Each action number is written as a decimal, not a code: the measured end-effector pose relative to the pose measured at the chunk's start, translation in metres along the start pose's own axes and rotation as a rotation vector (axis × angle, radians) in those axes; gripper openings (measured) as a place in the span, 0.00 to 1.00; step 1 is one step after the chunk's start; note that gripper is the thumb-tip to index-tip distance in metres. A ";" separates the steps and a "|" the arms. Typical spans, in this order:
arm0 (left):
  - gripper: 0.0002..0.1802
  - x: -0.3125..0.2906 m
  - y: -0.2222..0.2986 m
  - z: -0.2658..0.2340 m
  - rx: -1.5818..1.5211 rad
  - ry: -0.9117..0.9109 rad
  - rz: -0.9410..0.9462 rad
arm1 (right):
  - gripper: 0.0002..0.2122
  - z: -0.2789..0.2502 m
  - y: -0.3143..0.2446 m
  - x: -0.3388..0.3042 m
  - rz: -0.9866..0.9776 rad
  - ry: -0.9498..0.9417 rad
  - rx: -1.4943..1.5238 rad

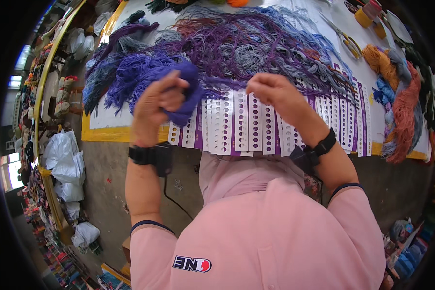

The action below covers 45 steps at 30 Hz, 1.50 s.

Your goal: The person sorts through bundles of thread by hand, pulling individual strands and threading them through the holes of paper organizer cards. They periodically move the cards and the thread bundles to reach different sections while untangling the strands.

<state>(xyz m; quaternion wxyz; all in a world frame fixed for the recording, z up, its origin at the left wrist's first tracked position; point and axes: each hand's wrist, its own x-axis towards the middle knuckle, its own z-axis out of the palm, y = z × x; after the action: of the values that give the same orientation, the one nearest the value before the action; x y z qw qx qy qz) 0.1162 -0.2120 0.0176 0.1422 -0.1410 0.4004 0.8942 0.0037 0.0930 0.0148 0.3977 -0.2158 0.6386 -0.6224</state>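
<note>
My left hand (154,104) is closed round a blue-violet skein of thread (191,94). The skein bulges out past my fingers, and more thread of that colour (135,75) lies on the table just behind the hand. My right hand (280,96) is raised, its fingertips pinched together; whether a strand is between them I cannot make out. Below and between both hands lie rows of white and purple cards with punched round holes (253,125). Loose purple, grey and blue threads (241,53) spread over their far ends.
Scissors with yellow handles (350,43) lie at the back right. Orange (379,60) and rust-red skeins (405,116) rest along the right side. The white table has a yellow front edge (111,135). White plastic bags (65,159) stand left, beside the table.
</note>
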 end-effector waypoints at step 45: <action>0.07 0.059 -0.058 0.065 1.561 0.378 0.327 | 0.06 0.001 0.013 0.028 -0.114 0.025 -0.666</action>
<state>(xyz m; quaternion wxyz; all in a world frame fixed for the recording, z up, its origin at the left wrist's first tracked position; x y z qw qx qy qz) 0.0745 -0.1175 -0.0012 -0.0026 -0.0897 0.9402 0.3285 -0.0095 0.0731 -0.0042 0.2619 -0.3617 0.7986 -0.4036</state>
